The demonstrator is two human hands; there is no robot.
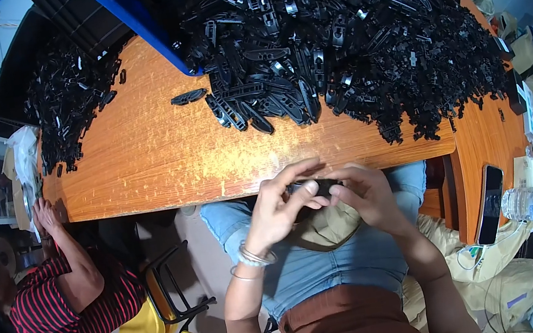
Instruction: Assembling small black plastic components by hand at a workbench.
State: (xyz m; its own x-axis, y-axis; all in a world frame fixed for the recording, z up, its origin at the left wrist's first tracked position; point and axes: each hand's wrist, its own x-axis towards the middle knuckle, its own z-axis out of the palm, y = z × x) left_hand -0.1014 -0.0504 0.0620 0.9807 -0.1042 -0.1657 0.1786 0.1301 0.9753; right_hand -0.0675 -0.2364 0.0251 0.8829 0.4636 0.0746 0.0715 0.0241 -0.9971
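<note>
Head view | left hand (279, 206) and right hand (364, 194) together gripped one black plastic part (314, 187); pressing step seemed underway | big pile of parts (344, 38) lay beyond hands; fingers needed firm alignment.

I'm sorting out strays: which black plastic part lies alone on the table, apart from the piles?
The single black plastic part on the bare wood of the table, just left of the big central pile; the rest lie heaped together.
</note>
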